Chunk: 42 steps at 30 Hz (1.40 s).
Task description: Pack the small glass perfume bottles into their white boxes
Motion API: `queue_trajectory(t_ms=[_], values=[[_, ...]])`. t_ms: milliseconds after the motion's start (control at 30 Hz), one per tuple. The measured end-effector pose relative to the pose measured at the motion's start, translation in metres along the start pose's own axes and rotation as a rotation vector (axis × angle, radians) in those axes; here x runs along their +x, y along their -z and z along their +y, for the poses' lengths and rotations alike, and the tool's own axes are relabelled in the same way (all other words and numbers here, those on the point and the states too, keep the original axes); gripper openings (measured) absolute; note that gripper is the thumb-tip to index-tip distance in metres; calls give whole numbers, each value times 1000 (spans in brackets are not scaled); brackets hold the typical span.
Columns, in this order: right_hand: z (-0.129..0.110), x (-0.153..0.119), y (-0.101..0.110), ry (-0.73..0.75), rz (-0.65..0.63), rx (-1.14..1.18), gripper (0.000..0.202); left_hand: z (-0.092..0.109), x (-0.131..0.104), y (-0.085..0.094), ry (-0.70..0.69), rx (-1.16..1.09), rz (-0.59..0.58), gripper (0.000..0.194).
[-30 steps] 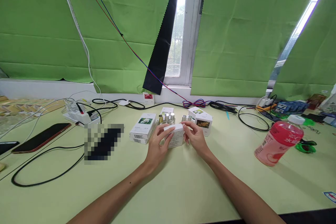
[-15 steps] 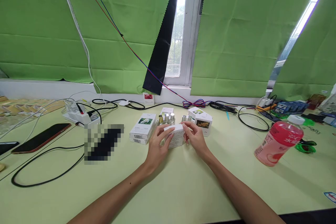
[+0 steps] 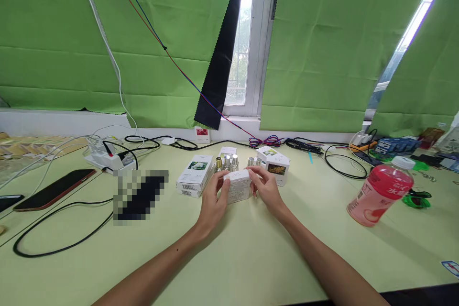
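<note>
A small white box (image 3: 238, 187) with fine print on its front stands on the table between my hands. My left hand (image 3: 214, 196) grips its left end, the thumb on the front face. On the right end the fingers of my right hand (image 3: 266, 186) are closed at the top corner. Just behind the box are several small glass bottles (image 3: 234, 162) with gold and silver caps. To the left lies a white box with a green flower picture (image 3: 195, 175). White boxes with plant pictures (image 3: 278, 167) stand behind my right hand.
A pink drink bottle (image 3: 382, 193) with a white cap stands at the right. A phone (image 3: 55, 189), a power strip (image 3: 111, 160) and a looped black cable (image 3: 39, 251) occupy the left side. Coiled cables (image 3: 304, 146) run along the wall under green blinds (image 3: 340, 48).
My left fingers have shifted from over the top of the small box to its left end, baring more of its top and front. My right hand has hardly moved.
</note>
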State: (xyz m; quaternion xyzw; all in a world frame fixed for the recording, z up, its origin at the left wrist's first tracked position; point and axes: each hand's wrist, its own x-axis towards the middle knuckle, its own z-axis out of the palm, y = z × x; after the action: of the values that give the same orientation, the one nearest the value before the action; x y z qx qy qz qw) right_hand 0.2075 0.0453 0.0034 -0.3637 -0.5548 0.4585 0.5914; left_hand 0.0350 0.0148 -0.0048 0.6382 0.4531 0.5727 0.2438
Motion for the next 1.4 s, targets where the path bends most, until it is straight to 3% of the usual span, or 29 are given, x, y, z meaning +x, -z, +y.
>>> queue_trajectory(t_ms=[1400], values=[[0, 0, 1, 3, -5, -40, 40, 5, 0, 0, 33, -7, -4, 41]])
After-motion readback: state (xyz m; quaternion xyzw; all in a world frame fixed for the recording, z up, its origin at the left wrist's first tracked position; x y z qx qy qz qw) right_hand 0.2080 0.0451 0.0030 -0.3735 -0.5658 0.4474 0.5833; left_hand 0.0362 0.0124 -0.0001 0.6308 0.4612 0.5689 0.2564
